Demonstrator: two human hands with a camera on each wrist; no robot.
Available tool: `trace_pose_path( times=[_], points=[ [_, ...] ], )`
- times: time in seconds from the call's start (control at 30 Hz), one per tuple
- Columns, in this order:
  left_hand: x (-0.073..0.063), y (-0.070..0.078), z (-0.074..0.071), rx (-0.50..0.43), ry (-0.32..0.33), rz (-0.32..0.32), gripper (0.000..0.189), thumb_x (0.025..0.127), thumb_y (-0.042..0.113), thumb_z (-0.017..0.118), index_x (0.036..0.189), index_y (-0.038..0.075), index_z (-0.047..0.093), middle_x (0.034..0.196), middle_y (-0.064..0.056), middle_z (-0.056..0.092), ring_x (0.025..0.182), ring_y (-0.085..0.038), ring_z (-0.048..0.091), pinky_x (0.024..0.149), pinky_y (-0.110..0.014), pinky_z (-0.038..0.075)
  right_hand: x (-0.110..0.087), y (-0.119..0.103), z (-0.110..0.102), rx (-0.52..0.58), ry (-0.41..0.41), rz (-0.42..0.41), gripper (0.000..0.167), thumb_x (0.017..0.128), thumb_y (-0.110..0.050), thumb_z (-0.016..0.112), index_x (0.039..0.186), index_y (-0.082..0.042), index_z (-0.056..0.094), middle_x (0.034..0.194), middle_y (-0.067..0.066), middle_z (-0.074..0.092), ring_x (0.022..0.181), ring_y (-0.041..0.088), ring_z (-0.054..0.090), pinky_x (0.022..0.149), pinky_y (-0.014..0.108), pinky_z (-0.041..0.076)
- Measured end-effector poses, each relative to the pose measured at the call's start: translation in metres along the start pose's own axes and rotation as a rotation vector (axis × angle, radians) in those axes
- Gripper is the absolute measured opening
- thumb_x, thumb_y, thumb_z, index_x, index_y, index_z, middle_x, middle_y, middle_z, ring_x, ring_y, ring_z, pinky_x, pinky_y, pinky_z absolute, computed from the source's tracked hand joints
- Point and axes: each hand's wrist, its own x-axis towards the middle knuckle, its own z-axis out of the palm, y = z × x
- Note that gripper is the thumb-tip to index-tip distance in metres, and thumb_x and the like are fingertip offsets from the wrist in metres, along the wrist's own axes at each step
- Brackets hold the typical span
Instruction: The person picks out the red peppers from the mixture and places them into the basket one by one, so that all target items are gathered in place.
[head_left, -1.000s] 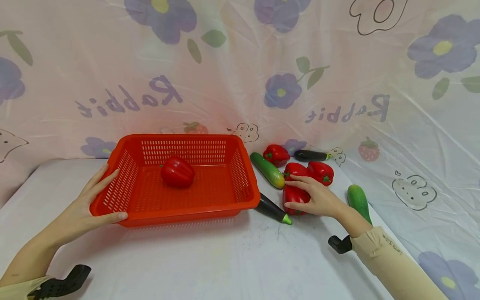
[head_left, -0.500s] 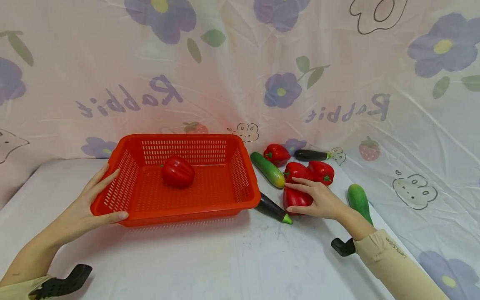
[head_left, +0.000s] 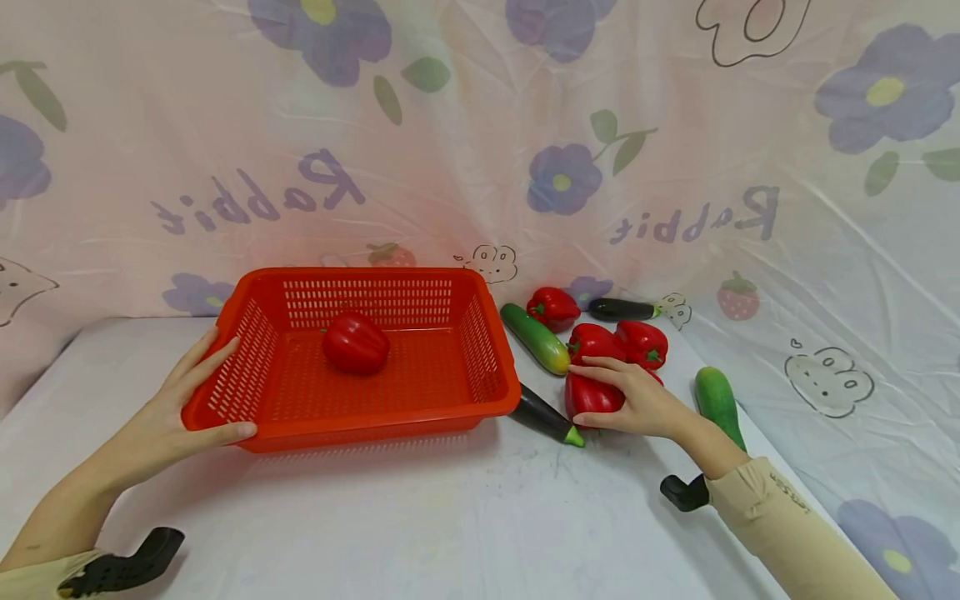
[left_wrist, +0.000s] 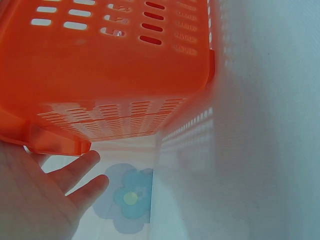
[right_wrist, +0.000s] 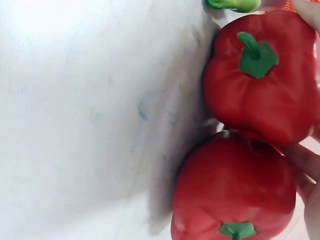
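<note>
In the head view, my left hand (head_left: 168,417) rests at the left end of an orange-red plastic basket (head_left: 367,429), thumb on the front rim and fingers along the side. The left wrist view shows two straight, spread fingers (left_wrist: 90,192) beside the basket wall. A single red bell pepper (head_left: 356,342) lies inside the basket. To its right, my right hand (head_left: 637,400) holds another red bell pepper (head_left: 588,396) on the table, thumb at the near side and fingers at the far side. A further bell pepper (right_wrist: 235,185) touches it in the right wrist view, mostly hidden from the head view.
Beyond the right hand lie more red bell peppers (head_left: 642,343), a cucumber (head_left: 536,340) and an eggplant (head_left: 622,310). Another eggplant (head_left: 543,417) lies partly under the basket's right edge, and a second cucumber (head_left: 717,404) beside the right forearm. A printed cloth (head_left: 450,167) hangs behind.
My right hand has shifted slightly right and nearer, its thumb and fingers staying about the bell pepper. The left hand and the basket have not visibly moved.
</note>
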Motion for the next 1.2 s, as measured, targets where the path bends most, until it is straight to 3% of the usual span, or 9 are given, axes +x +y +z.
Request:
trace_pose_path(
  times=[0.37,1.2],
  points=[
    [-0.0001,0.0000,0.0010,-0.001,0.008,0.007,0.101,0.077,0.020,0.077,0.155,0.022,0.013,0.161,0.011,-0.012,0.146,-0.035,-0.010,0.089,-0.083,0.016,-0.0006,0.0003,0.0023,-0.015,0.037,-0.045,0.069,0.072,-0.044,0.081,0.134,-0.024,0.058,0.138,0.010,0.052,0.123,0.036,0.046,0.079,0.048,0.057],
    [-0.0012,0.0008,0.0024,-0.006,0.010,0.018,0.101,0.077,0.019,0.077,0.155,0.023,0.014,0.161,0.010,-0.012,0.146,-0.035,-0.011,0.090,-0.084,0.012,0.0019,-0.0048,-0.0060,0.003,0.112,-0.030,0.069,0.072,-0.037,0.082,0.135,-0.022,0.056,0.140,0.011,0.049,0.123,0.036,0.042,0.078,0.051,0.057]
  ],
)
